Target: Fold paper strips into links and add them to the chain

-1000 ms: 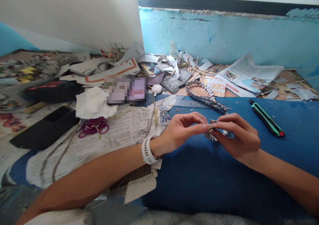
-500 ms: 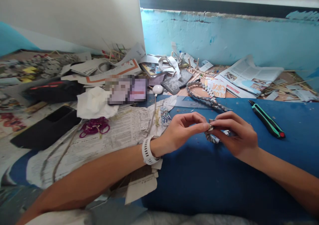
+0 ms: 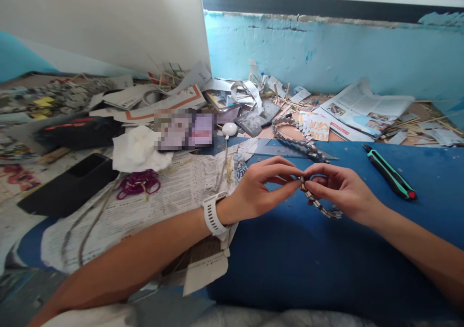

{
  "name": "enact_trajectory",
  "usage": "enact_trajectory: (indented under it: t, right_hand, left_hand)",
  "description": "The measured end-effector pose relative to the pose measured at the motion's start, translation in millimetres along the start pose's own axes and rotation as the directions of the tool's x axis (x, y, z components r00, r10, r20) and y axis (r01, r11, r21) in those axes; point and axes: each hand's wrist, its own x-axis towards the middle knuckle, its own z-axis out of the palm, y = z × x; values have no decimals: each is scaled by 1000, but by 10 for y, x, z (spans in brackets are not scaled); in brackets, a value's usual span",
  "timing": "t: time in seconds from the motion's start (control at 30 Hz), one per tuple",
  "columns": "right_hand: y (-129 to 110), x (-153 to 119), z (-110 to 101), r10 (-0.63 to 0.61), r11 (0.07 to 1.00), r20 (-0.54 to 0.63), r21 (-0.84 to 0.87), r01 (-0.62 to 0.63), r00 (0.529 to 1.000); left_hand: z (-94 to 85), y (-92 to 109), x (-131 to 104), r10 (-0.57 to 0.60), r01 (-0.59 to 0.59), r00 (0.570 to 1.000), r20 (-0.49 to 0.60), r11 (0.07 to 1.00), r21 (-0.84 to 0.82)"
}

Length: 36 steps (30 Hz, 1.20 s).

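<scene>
A narrow folded-paper chain (image 3: 319, 205), black, white and grey in zigzag links, hangs from my fingers over the blue table. My left hand (image 3: 266, 184) pinches its upper end between thumb and fingertips. On the same end, the thumb and index finger of my right hand (image 3: 340, 189) are closed, and the rest of the chain curves down below that hand. The fingertips of both hands meet, so the very tip is hidden. Beyond the hands, a longer woven paper chain (image 3: 294, 141) lies in a curve over a clear set square (image 3: 277, 149).
A green and black utility knife (image 3: 390, 173) lies at the right. Newspaper sheets (image 3: 174, 187) cover the left, with purple cord (image 3: 138, 184), a crumpled tissue (image 3: 139, 148) and a black case (image 3: 68, 184). Paper scraps and thin sticks (image 3: 288, 102) line the wall.
My hands have turned the small chain, so more of its length now shows slanting down to the right. My right fingers have shifted to its upper end beside the left fingertips.
</scene>
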Motion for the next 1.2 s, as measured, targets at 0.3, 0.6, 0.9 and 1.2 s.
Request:
enact_trajectory:
  t: [0.3,0.6,0.9,1.2]
  right_hand:
    - [-27,-16,37,50,999,5,12,-50,999]
    - [18,-20,74,-22,999,-18,-25,22,1000]
    - [-15,-29,80,2,1000,-47,2,-2,999]
    - [-55,-29,67,51,998,-16,28,-50,999]
  left_hand:
    - [-10,6,9,37,-37,999,23,999,-15]
    - [23,24,-23,-8,9,1000,21,1000,-14]
    - [-7,39,-3,-24,29,998,54,996,-85]
    - [6,49,0,-43,48,998,38,990,-136]
